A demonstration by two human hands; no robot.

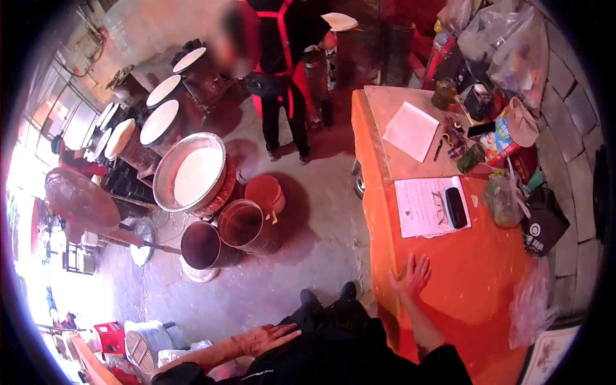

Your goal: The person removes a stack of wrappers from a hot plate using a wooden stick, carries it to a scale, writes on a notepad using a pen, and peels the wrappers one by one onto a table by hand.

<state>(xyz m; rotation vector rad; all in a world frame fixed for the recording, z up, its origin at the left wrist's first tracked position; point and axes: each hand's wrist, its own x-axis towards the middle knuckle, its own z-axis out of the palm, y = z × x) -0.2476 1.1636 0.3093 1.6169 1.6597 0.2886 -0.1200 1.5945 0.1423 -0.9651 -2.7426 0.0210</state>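
The long table with an orange cover stands at the person's right, the right hand at its near left edge, fingers spread wide. The left hand lies flat on the black clothing, fingers extended and close together, holding nothing. Beyond the right hand, wire-framed glasses and a black oblong case rest on white written-on sheets.

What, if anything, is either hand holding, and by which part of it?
Nothing is held: the right hand lies open on the orange table; the left rests flat, empty.
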